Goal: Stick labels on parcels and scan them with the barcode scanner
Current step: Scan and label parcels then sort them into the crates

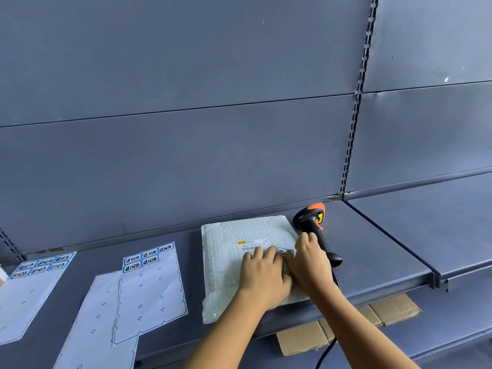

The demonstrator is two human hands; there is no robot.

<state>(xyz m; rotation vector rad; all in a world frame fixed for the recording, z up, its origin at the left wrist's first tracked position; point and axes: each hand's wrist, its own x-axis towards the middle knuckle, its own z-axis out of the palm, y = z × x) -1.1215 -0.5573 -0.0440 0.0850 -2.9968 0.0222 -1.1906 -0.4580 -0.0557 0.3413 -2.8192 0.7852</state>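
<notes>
**A:** Which step is this?

**B:** The sticking, I'd say. Both hands are on the parcel [226, 265], over a small blue-bordered label [283, 252] that sits just right of the printed shipping label [251, 245].

**A:** How are the hands holding it?

**B:** The left hand [262, 274] lies flat, its fingers fairly straight, pressing down and gripping nothing. The right hand [308, 262] has bent fingers over the label's right end. I cannot tell whether it pinches the label's edge or only presses it.

**A:** Where is the parcel?

**B:** Flat on the grey shelf [378, 251], toward its right end, its near edge at the shelf's front edge.

**A:** And next?

**B:** Probably smoothing the label down, then one hand reaching for the barcode scanner [310, 222]. It lies just beside the parcel's far right corner, so the reach is short. The barcode must be uncovered first.

**A:** How does the parcel look?

**B:** It's a white bubble mailer, squarish and slightly puffy, with a dimpled skin. It likely gives under pressure, so a firm, even rub suits it.
</notes>
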